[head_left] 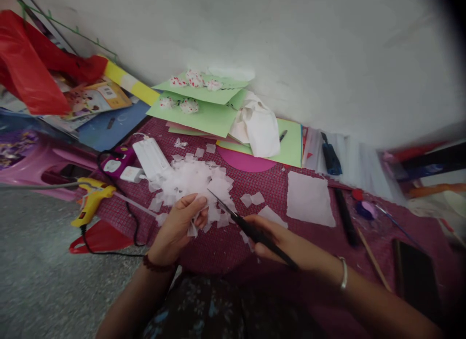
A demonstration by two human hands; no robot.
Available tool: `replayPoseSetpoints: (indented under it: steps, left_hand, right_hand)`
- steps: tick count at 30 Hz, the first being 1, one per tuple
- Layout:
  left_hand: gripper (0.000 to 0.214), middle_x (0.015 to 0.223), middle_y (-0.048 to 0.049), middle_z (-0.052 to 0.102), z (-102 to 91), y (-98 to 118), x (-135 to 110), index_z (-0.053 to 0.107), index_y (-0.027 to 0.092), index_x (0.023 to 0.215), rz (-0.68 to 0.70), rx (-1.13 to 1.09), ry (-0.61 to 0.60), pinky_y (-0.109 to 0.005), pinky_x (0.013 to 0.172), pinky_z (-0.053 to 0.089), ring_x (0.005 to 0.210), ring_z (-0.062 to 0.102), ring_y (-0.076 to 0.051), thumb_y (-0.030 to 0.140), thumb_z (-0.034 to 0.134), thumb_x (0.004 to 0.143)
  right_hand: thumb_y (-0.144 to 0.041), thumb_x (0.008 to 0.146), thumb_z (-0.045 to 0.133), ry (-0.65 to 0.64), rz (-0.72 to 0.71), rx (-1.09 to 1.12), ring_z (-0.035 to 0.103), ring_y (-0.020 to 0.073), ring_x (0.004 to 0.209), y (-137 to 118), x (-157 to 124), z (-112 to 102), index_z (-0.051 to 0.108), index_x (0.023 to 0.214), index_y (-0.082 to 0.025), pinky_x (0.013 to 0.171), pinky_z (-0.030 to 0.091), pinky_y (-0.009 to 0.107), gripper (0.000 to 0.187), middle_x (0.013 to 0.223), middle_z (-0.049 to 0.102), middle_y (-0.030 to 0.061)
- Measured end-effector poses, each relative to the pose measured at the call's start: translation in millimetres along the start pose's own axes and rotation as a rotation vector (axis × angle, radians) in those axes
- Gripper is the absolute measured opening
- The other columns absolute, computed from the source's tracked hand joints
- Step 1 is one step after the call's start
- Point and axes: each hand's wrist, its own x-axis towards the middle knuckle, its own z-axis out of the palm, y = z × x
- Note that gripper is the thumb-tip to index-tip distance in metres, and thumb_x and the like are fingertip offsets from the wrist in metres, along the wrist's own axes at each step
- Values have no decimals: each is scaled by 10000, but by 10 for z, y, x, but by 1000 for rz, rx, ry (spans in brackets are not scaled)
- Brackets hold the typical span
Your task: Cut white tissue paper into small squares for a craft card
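My left hand (182, 222) is closed, thumb and fingers pinching a small white paper piece (192, 228) whose lower edge hangs below the fingers. My right hand (273, 239) grips black-handled scissors (251, 229) with a thin metal point angled up and left. That point ends just right of my left fingertips, above the pile; I cannot see a gap between the blades. Behind my left hand spreads a heap of thin white paper squares (196, 176). Two loose squares (252, 199) lie right of the heap, and a larger white sheet (311, 198) rests farther right.
Green cards (204, 115) with red-speckled white flowers stand at the back beside a crumpled white bag (258, 125). At left are a yellow glue gun (91, 200), its cord and a white power strip (151, 157). A black stapler (329, 154) and a dark phone-like slab (417, 280) lie right.
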Motion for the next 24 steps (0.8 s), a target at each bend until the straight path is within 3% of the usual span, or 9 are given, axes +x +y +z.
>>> replayPoseSetpoints:
  steps: [10, 16, 20, 24]
  left_hand:
    - [372, 469, 49, 466, 0, -100, -42, 575, 154, 558, 18, 27, -44, -193, 435, 318, 414, 398, -57, 403, 789, 733]
    - [359, 472, 48, 469, -8, -87, -42, 584, 163, 584, 13, -32, -40, -203, 427, 334, 402, 388, -63, 413, 819, 690]
    - [322, 512, 33, 522, -98, -82, -60, 602, 158, 625, -14, -37, -6, -199, 414, 333, 407, 412, -67, 364, 850, 617]
    - [336, 499, 60, 487, -140, -72, -76, 544, 162, 617, 10, -46, 43, -183, 427, 328, 409, 389, -52, 310, 844, 636]
  right_hand:
    - [-572, 874, 648, 32, 17, 134, 424, 88, 617, 165, 23, 94, 508, 1234, -172, 540, 373, 232, 557, 790, 457, -31]
    - [-643, 833, 638, 106, 105, 197, 368, 55, 452, 91, 23, 127, 500, 1201, -157, 433, 288, 212, 625, 642, 447, -87]
    - [-701, 824, 596, 140, 86, 178, 389, 62, 454, 46, 46, 69, 505, 1092, -171, 449, 316, 223, 601, 634, 459, -81]
    - [-751, 850, 529, 53, 0, 96, 476, 102, 572, 61, 34, -6, 506, 1104, -176, 551, 386, 261, 629, 695, 506, -35]
